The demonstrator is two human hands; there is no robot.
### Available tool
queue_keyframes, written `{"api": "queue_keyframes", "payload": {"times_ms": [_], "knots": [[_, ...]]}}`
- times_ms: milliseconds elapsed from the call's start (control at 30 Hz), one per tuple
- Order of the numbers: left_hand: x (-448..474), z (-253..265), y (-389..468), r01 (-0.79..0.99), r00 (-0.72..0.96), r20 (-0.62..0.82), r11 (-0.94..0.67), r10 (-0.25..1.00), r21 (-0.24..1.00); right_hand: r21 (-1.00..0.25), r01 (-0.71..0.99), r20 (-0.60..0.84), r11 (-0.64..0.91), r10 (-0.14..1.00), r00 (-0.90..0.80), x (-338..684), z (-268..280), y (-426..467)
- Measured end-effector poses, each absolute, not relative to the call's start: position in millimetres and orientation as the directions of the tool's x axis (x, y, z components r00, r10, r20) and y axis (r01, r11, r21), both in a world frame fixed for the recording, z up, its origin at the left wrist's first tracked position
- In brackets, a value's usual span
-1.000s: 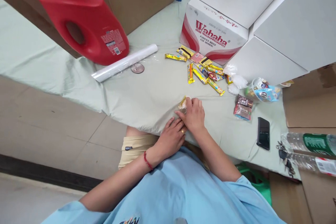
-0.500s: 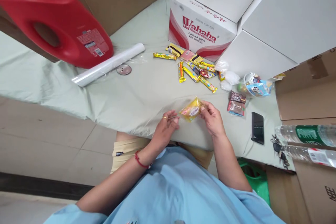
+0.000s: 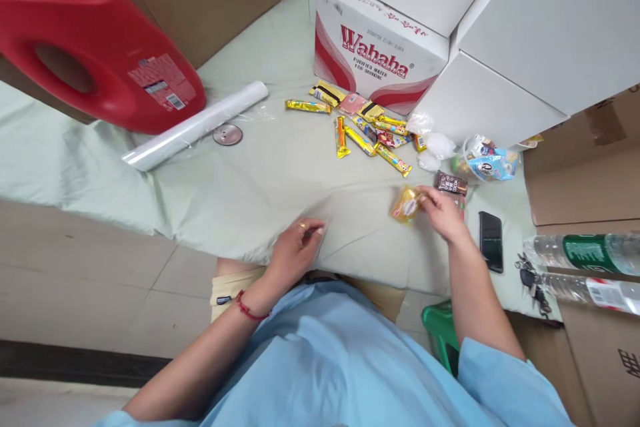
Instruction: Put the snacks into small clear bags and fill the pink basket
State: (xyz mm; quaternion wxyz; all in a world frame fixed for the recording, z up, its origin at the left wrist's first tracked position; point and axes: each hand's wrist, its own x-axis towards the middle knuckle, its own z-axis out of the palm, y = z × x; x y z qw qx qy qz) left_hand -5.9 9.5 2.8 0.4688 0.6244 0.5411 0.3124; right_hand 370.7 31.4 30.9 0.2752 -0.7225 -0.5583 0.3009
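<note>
My right hand (image 3: 441,212) pinches a small yellow snack packet (image 3: 406,205) by its right end, holding it over the cloth-covered table (image 3: 260,180). Just behind that hand lie two small flat packets, a dark brown one (image 3: 451,183) and a reddish one partly covered by the hand. My left hand (image 3: 299,243) is at the table's front edge, fingers curled and closed. Whatever may be between its fingertips is too small to make out. Several yellow snack sticks (image 3: 360,141) lie beyond my hands, beside small white plastic bundles (image 3: 439,145).
At the left stand a red jug (image 3: 150,73) and a clear film roll (image 3: 200,125), with a round metallic disc (image 3: 228,135) nearby. A Wahaha box (image 3: 373,53) stands behind the snacks. To the right are a tub of snacks (image 3: 485,160), a phone (image 3: 491,241), keys (image 3: 531,283) and bottles (image 3: 590,253).
My right hand has carried the yellow packet to the right, away from my left hand. My left hand has shifted slightly left and down. The view has moved a little.
</note>
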Motion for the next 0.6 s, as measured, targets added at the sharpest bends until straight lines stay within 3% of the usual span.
{"api": "queue_keyframes", "payload": {"times_ms": [133,233,300,500,600], "knots": [[-32.9,6.8,25.6,0.482,0.056,0.107,-0.121,0.993,0.868,-0.318,0.9,-0.067,-0.297,0.954,0.291,411.1,48.5,72.3],[-45.5,-1.6,33.2,0.576,0.013,0.23,-0.196,0.973,0.794,-0.022,0.951,-0.116,-0.309,0.945,0.305,408.9,48.0,87.3],[-49.4,-12.4,34.7,0.643,0.044,0.291,-0.25,0.956,0.724,0.103,0.959,-0.101,-0.266,0.956,0.276,402.7,44.7,89.5],[-42.6,-31.9,30.0,0.78,0.228,0.416,-0.421,0.88,0.463,0.05,0.958,0.065,-0.282,0.958,0.279,405.0,49.0,98.1],[-38.9,-30.1,29.0,0.803,0.244,0.442,-0.436,0.863,0.407,0.034,0.945,0.096,-0.325,0.942,0.321,406.9,53.1,117.7]]}}
